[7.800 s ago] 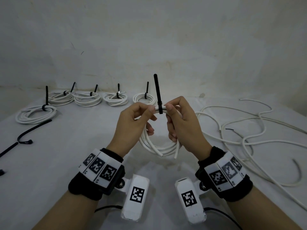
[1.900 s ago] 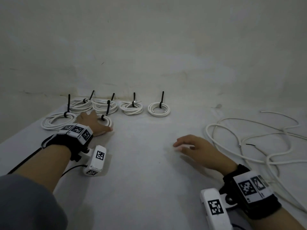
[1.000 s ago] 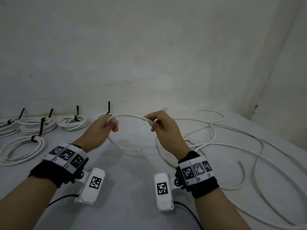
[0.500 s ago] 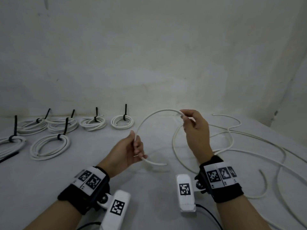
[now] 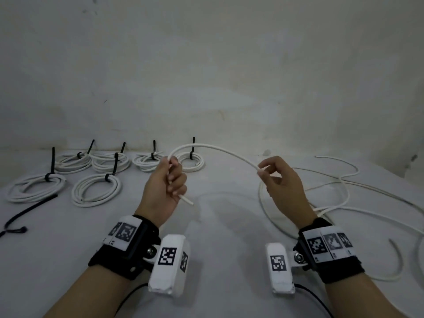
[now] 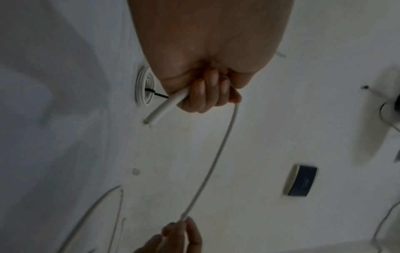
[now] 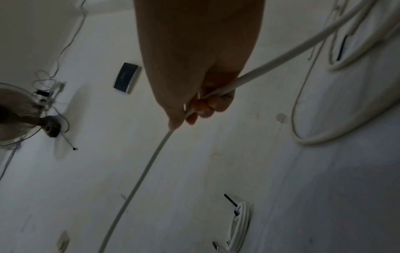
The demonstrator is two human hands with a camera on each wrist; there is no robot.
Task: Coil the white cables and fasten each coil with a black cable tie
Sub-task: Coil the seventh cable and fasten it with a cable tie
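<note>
My left hand [image 5: 168, 180] grips a loose white cable [image 5: 220, 149] near its end, and the short tail [image 5: 186, 200] pokes out below the fist. The cable arcs up and right to my right hand [image 5: 273, 175], which pinches it between thumb and fingers. Beyond that hand it drops to the table and joins the tangle of loose white cable [image 5: 344, 198] at the right. The left wrist view shows the cable [image 6: 218, 154] running from my curled fingers [image 6: 207, 92] to the other hand. In the right wrist view my fingers [image 7: 203, 106] close round the cable [image 7: 151, 162].
Several finished coils with upright black ties lie at the back left, the nearest one [image 5: 96, 189] in front of the row. Loose black cable ties [image 5: 29, 211] lie at the left edge. A wall stands close behind the white table [image 5: 224, 226].
My hands have moved apart, stretching the cable into a longer, flatter arc. The left hand has risen and turned upright, the right hand has shifted right.
</note>
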